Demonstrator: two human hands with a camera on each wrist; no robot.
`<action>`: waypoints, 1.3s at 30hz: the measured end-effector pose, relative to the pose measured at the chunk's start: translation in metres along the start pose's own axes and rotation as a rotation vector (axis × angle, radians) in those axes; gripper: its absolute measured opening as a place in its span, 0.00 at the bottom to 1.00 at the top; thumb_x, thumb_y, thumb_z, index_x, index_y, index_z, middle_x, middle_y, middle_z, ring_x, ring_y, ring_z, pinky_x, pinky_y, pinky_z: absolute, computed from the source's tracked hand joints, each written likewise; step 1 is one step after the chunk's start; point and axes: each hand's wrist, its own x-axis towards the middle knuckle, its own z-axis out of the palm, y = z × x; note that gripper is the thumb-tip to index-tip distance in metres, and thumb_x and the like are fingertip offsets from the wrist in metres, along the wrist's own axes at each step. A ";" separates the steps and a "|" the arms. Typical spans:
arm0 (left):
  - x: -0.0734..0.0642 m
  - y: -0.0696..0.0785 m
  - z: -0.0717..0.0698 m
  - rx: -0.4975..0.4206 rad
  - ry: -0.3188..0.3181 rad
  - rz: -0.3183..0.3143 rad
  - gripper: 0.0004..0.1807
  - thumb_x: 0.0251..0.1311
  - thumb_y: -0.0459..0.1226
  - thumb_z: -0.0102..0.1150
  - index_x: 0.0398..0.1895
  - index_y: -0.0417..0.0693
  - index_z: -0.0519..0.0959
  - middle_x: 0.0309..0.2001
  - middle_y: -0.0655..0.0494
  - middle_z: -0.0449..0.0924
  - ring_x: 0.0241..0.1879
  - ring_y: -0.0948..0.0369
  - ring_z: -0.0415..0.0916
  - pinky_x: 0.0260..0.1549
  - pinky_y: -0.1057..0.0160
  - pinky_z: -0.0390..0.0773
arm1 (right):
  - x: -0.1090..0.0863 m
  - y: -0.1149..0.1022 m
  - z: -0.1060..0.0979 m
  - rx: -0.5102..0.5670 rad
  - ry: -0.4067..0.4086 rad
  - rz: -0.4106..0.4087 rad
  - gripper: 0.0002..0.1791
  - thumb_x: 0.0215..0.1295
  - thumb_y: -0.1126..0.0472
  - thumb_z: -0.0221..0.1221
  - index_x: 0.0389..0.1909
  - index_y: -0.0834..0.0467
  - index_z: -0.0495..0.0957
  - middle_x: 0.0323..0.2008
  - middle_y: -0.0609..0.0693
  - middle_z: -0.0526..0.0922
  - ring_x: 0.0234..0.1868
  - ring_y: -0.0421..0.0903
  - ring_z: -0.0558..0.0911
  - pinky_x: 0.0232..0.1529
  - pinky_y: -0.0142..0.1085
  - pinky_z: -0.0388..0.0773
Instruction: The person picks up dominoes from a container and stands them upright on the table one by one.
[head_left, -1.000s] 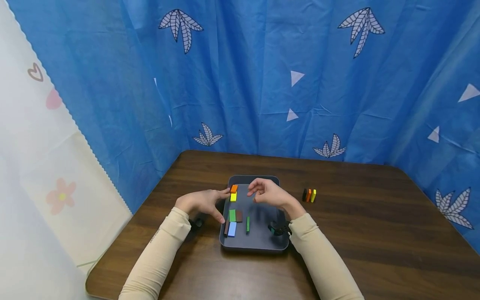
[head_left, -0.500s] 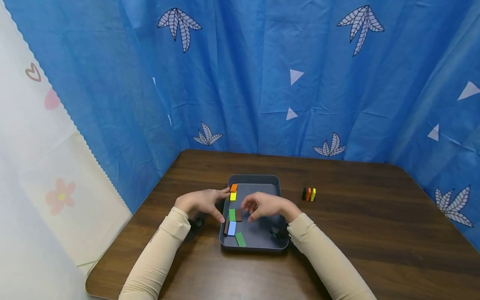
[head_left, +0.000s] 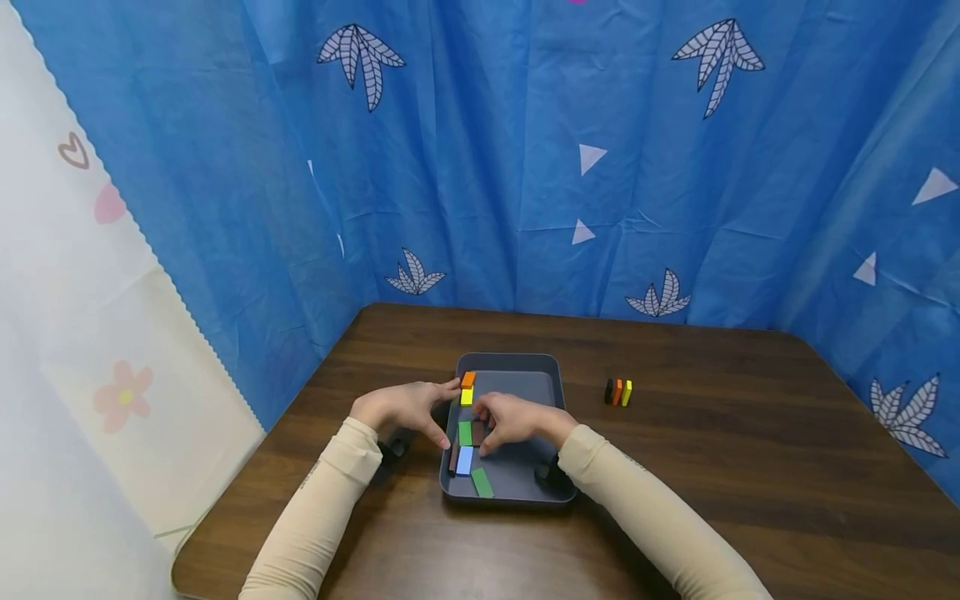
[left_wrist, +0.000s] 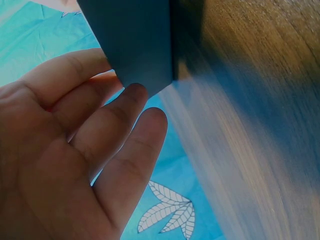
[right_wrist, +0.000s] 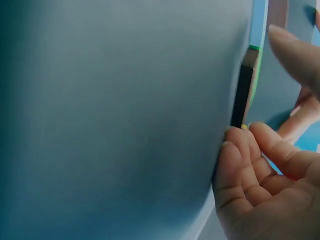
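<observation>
A dark grey tray (head_left: 525,383) holds several small, flat, domino-like blocks along its left side. My left hand (head_left: 405,408) rests at the tray's left wall, thumb and fingers spread; the left wrist view shows relaxed fingers (left_wrist: 142,135) against the wall. My right hand (head_left: 516,417) is inside the tray, over a brown block (head_left: 477,432), its thumb and fingers apart. Beside that block lie a green block (head_left: 465,433) and a light blue block (head_left: 465,461). A second green block (head_left: 482,482) lies slanted near the front. In the right wrist view, the fingertips are close to a black block side (right_wrist: 242,95).
At the tray's far left are an orange block (head_left: 468,380) and a yellow block (head_left: 467,396). A dark brown block (head_left: 453,458) stands along the left wall. Right of the tray, black (head_left: 609,392), orange (head_left: 617,392) and yellow blocks (head_left: 627,392) stand on the wooden table (head_left: 712,467).
The green block at the front, upright a second ago, now lies flat and slanted. My right hand has moved down and left to the brown block. My left hand stays put.
</observation>
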 end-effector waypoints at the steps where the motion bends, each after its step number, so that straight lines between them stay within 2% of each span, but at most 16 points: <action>1: 0.000 0.000 0.000 0.001 0.000 0.000 0.55 0.48 0.49 0.78 0.78 0.50 0.59 0.81 0.54 0.46 0.78 0.47 0.52 0.73 0.42 0.60 | 0.001 0.001 0.001 -0.003 -0.001 0.004 0.34 0.54 0.58 0.75 0.60 0.63 0.73 0.50 0.51 0.78 0.44 0.43 0.76 0.52 0.39 0.78; 5: 0.000 0.000 0.000 0.001 0.001 -0.008 0.55 0.47 0.49 0.78 0.78 0.51 0.59 0.81 0.55 0.46 0.78 0.48 0.52 0.73 0.41 0.60 | 0.004 0.001 0.003 -0.039 -0.003 0.019 0.32 0.55 0.57 0.74 0.58 0.63 0.74 0.47 0.51 0.78 0.43 0.43 0.75 0.51 0.38 0.78; 12: 0.000 0.001 0.001 -0.011 -0.002 -0.015 0.55 0.48 0.50 0.78 0.78 0.51 0.59 0.81 0.55 0.46 0.78 0.47 0.52 0.73 0.40 0.59 | 0.005 -0.001 0.005 -0.089 -0.001 0.019 0.22 0.56 0.58 0.74 0.49 0.59 0.78 0.41 0.47 0.77 0.40 0.43 0.74 0.44 0.35 0.76; 17: -0.001 0.000 0.001 -0.017 -0.004 -0.022 0.55 0.47 0.50 0.78 0.78 0.52 0.58 0.81 0.56 0.46 0.78 0.48 0.52 0.73 0.40 0.59 | 0.003 0.000 0.003 -0.048 -0.001 0.018 0.20 0.56 0.61 0.72 0.49 0.58 0.78 0.40 0.46 0.79 0.38 0.42 0.76 0.42 0.34 0.77; 24: -0.001 0.002 0.000 -0.016 0.001 -0.026 0.57 0.47 0.50 0.78 0.79 0.51 0.57 0.81 0.56 0.45 0.78 0.49 0.52 0.73 0.40 0.59 | -0.003 0.000 -0.008 0.100 0.043 -0.008 0.23 0.55 0.72 0.66 0.52 0.60 0.75 0.44 0.51 0.80 0.38 0.43 0.79 0.43 0.37 0.82; 32: 0.000 0.002 -0.001 -0.019 0.001 -0.026 0.57 0.47 0.50 0.78 0.79 0.50 0.57 0.81 0.56 0.46 0.78 0.49 0.52 0.73 0.41 0.60 | -0.010 0.003 -0.015 0.364 0.030 -0.070 0.23 0.55 0.77 0.60 0.52 0.64 0.69 0.38 0.57 0.81 0.30 0.45 0.74 0.35 0.34 0.75; 36: 0.000 0.002 -0.001 -0.031 -0.002 -0.035 0.57 0.46 0.51 0.79 0.79 0.52 0.58 0.81 0.56 0.46 0.78 0.49 0.52 0.73 0.40 0.59 | -0.014 0.005 -0.018 0.527 0.000 -0.098 0.21 0.57 0.78 0.57 0.52 0.65 0.66 0.46 0.67 0.82 0.41 0.54 0.81 0.41 0.34 0.78; 39: 0.000 0.002 -0.001 -0.033 -0.001 -0.039 0.57 0.46 0.51 0.79 0.79 0.52 0.58 0.81 0.56 0.46 0.78 0.48 0.51 0.73 0.38 0.58 | -0.018 0.007 -0.022 0.616 -0.007 -0.103 0.21 0.60 0.76 0.56 0.53 0.64 0.64 0.53 0.73 0.80 0.54 0.63 0.81 0.48 0.36 0.80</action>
